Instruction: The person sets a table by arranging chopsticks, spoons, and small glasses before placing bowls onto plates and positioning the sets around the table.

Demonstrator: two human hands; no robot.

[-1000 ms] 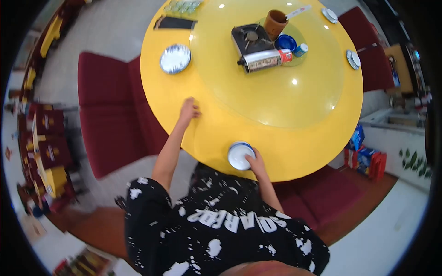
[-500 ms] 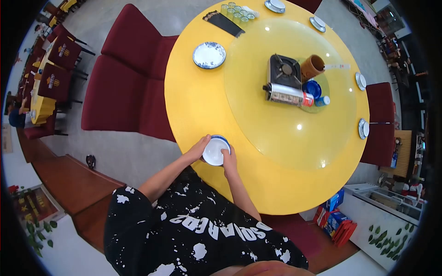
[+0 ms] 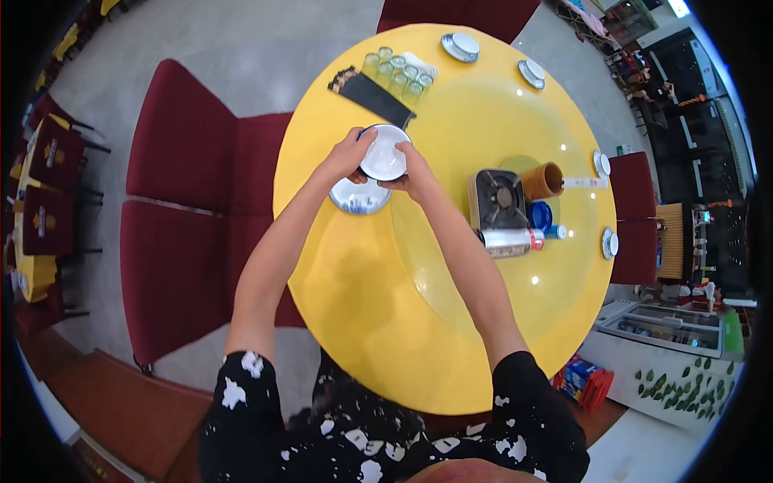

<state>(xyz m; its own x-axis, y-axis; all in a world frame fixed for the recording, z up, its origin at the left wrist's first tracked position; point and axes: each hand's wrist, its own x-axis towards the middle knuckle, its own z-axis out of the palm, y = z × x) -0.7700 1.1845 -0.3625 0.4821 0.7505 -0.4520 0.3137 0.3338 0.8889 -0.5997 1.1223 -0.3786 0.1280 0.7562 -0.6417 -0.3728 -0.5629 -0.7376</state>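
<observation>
Both arms reach out over the yellow round table, with a white bowl (image 3: 385, 153) with a dark blue rim between my hands. My left hand (image 3: 349, 154) grips its left side, the thumb over the rim. On the opposite side my right hand (image 3: 411, 167) is closed round it, with its thumb inside the bowl. The bowl is tilted so that its white inside faces me. Below and slightly left of it, a blue-patterned plate (image 3: 360, 198) lies on the table, partly hidden by the bowl and my hands.
Beyond the bowl are black chopstick sleeves (image 3: 372, 98) and several green glasses (image 3: 396, 72). A gas stove (image 3: 498, 199) with a gas canister (image 3: 509, 241) stands beside a brown cup (image 3: 543, 182) on the glass turntable (image 3: 459, 298). Maroon chairs (image 3: 181, 266) flank the table.
My hands have carried the bowl forward from the table's near side to over the plate, and my arms are now stretched out. The whole view has shifted.
</observation>
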